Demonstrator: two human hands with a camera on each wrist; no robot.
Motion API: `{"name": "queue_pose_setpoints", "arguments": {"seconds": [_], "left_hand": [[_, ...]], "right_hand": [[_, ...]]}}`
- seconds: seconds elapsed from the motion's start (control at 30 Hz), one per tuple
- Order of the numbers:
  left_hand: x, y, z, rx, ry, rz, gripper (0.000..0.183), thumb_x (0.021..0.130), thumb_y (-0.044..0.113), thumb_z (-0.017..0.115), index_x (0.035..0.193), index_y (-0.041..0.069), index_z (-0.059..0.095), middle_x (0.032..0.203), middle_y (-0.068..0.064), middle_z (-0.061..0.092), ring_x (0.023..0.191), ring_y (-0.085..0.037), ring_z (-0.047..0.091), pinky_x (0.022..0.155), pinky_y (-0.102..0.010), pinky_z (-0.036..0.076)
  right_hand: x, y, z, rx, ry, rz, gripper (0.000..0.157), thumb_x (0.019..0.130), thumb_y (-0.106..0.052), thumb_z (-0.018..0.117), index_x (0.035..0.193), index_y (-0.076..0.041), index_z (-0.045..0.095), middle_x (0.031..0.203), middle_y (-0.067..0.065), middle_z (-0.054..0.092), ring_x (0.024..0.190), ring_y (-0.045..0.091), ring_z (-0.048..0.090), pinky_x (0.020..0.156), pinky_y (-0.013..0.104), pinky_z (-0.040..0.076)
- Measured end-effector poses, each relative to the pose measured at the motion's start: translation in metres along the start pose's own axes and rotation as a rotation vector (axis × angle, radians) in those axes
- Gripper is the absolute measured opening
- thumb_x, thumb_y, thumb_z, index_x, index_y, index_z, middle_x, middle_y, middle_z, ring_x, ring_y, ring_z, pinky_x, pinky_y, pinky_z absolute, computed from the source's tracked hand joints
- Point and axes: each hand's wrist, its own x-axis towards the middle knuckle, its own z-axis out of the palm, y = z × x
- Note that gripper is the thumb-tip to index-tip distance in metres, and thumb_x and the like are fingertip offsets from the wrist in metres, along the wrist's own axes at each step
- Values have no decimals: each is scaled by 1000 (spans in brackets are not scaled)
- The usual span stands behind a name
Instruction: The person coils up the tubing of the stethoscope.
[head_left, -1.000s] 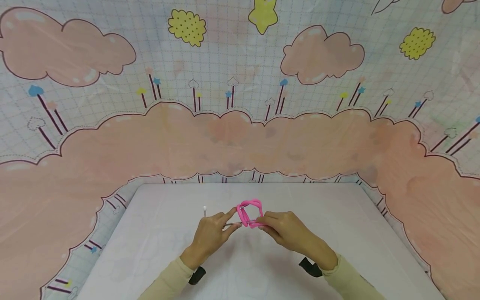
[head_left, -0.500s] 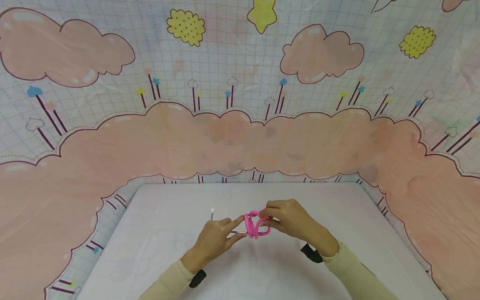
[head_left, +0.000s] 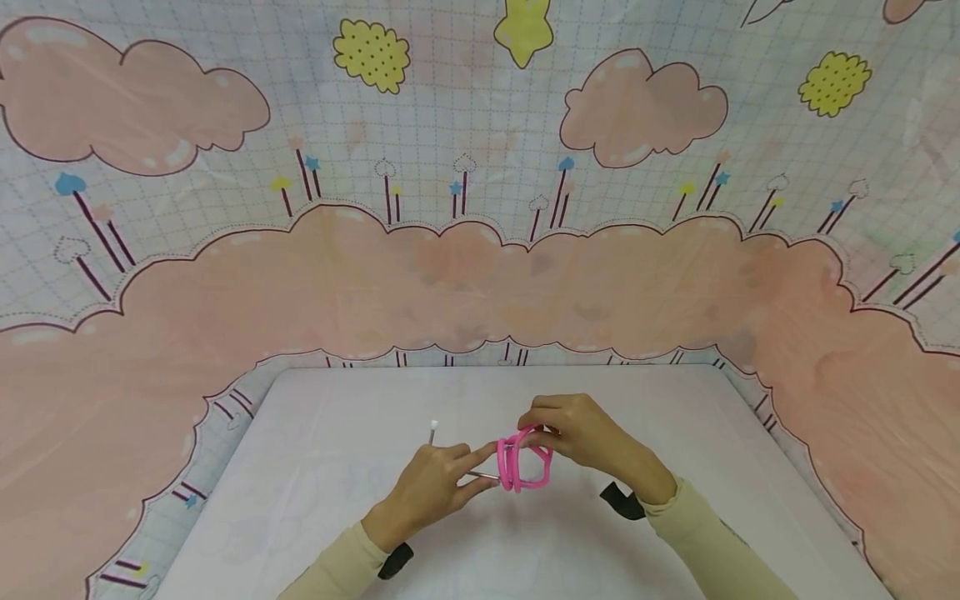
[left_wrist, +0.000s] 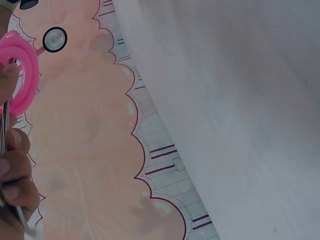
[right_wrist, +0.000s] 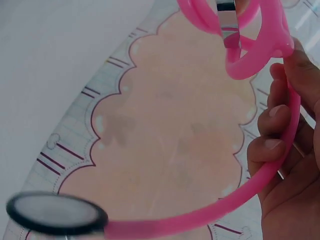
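Note:
Between the two hands is a stethoscope, its pink tubing (head_left: 534, 484) coiled in several loops around its metal ear tubes (head_left: 483, 475). My left hand (head_left: 427, 487) grips the ear tubes, and one white ear tip (head_left: 434, 426) sticks up behind it. Index finger and thumb point towards the coil. My right hand (head_left: 581, 429) pinches the top of a loop from the right. In the right wrist view a length of tubing runs through the curled right fingers (right_wrist: 272, 150) down to the black-rimmed chest piece (right_wrist: 57, 212). The head view does not show the chest piece.
A white table (head_left: 300, 433) lies under the hands. Behind it and along its sides hangs a cloth (head_left: 465, 287) printed with clouds and stars. Black straps (head_left: 624, 502) show at both wrists, below light sleeves (head_left: 337, 554).
My right hand has moved from the coil's lower right side to its top, bringing tubing round. My left hand and the coil have shifted right and slightly nearer.

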Motion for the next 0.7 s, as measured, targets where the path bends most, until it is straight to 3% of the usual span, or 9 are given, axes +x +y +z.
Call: {"name": "queue_pose_setpoints", "arguments": {"seconds": [0.43,0.7], "left_hand": [[1,-2,-1,-54,114,189,43,87,43,73,119,15,71,61,10,56,48,4,39,50,-4,26],[4,-2,-3,-43,192,204,42,90,43,69,119,13,70,61,9,54,48,3,40,50,-4,29]], "right_hand": [[-1,5,1,190,-98,48,19,89,-22,71,104,-12,74,90,-4,69,76,2,62,68,13,52],[0,14,14,365,-61,73,15,93,-15,67,105,-10,74,88,-2,71,74,2,57,65,19,51]]}}
